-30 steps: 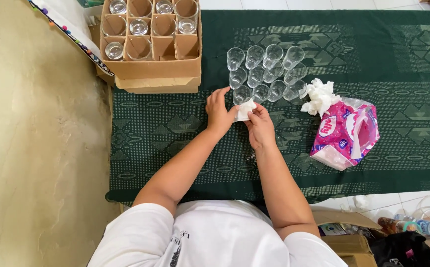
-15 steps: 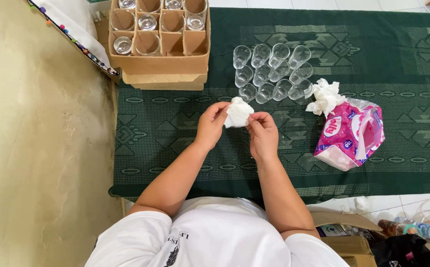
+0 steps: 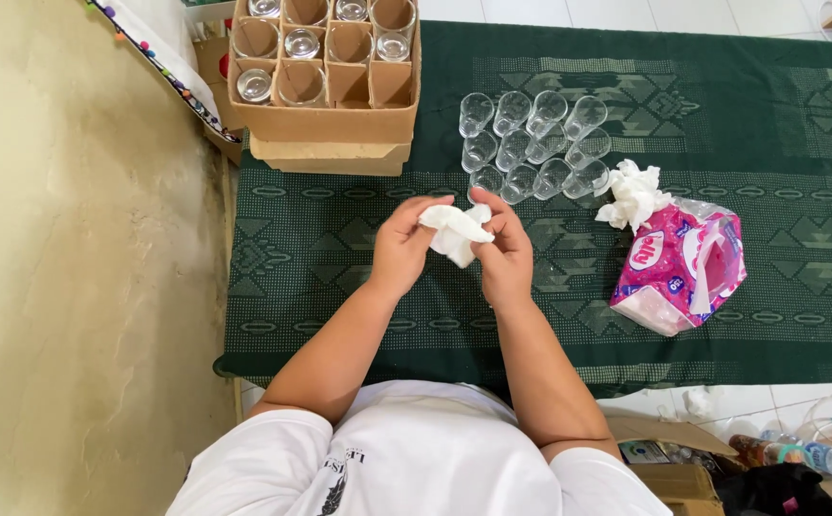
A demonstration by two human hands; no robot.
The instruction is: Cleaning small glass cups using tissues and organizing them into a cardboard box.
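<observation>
Hands, left hand and right hand, both curl shut around a crumpled white tissue that has dropped slightly towards the body since half a second ago, with clear glasses at 12 o'clock and a pink tissue pack at 3 o'clock on the green surface.

Layout on the patterned green cloth

Ahead we see clear drinking glasses clustered; left of them the divided cardboard box; right, the pink plastic tissue pack.
</observation>
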